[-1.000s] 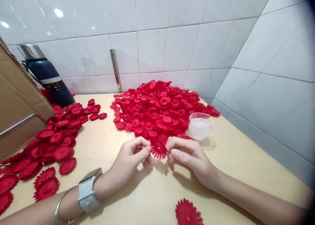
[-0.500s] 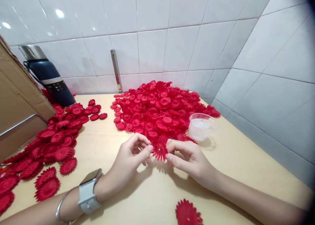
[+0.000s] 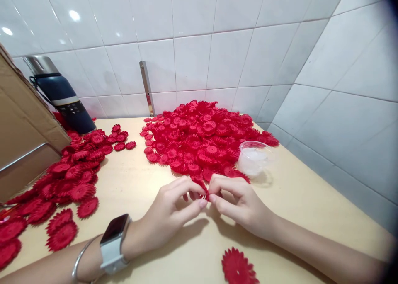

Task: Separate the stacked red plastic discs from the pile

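Between my two hands, just in front of the big pile, a red fabric flower is pinched and partly hidden by fingers. My left hand, wearing a watch and a bangle, grips its left side with thumb and forefinger. From the other side, my right hand pinches it with thumb and fingertips. The fingertips nearly meet. Behind them rises a large heap of red fabric flowers. Nearer me lies a single red flower piece with a small pale centre.
A clear plastic tub with whitish contents stands at the pile's right. More red flowers spread along the left, beside a cardboard box and a dark blue flask. A tiled wall closes off the back.
My left hand has moved right, bringing its fingers onto the flower. The flower, spread flat before, is now squeezed narrow between both hands. My right hand has hardly moved.
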`<state>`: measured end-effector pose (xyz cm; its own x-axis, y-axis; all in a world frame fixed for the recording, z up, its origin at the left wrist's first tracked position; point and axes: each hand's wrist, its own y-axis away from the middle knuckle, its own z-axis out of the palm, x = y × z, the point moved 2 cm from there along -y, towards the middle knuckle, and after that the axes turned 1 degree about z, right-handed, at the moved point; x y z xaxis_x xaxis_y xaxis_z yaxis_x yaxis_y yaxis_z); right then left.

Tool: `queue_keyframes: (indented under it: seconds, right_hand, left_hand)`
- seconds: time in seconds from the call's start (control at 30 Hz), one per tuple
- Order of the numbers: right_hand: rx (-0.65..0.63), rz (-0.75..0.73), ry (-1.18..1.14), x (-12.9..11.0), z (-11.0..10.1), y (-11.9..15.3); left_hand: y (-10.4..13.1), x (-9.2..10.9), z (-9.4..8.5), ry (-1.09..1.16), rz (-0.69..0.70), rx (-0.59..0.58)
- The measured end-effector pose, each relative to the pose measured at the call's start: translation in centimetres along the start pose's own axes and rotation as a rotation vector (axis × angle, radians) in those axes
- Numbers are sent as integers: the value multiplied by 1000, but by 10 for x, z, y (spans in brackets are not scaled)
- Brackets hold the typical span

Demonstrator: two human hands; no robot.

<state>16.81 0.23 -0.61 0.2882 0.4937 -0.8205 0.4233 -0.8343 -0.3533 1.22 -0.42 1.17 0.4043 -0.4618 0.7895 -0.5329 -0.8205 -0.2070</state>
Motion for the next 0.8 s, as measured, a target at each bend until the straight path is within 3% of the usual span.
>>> queue_keyframes:
  seconds: [0.27, 0.8]
  right_hand:
    - [-59, -77, 83, -4, 3, 3]
    - [-81, -15, 12, -4, 3, 1]
  left_hand:
    - [0, 0, 1, 43, -35, -44]
    - [0, -6, 4, 232, -71, -50]
